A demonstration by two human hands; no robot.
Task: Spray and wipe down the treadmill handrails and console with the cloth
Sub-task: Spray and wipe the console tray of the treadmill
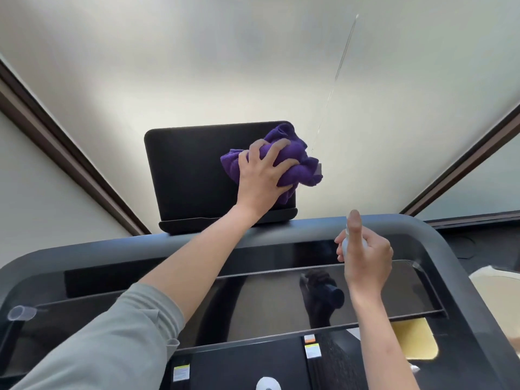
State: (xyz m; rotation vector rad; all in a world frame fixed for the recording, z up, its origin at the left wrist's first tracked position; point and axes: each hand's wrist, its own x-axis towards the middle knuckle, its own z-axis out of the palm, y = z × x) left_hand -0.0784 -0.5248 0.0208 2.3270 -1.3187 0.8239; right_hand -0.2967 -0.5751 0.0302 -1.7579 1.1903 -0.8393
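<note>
Here, a person's left hand point(263, 171), fingers spread and curled over a bunched purple cloth point(292, 161), presses it against the upper right part of the treadmill's dark screen point(191, 170). The grey sleeve point(112, 342) is pushed back to the elbow. The right hand point(365, 257) is wrapped round a small pale spray bottle point(346, 243), thumb raised on top, held above the glossy black console point(281, 302), apart from the cloth. The console mirrors that hand. The screen stands on a narrow ledge point(225, 222) at the console's grey upper rim point(140, 244). Behind hangs a pale window blind point(253, 66) between dark frames; yellow and orange stickers point(312, 347) sit below the console.
</note>
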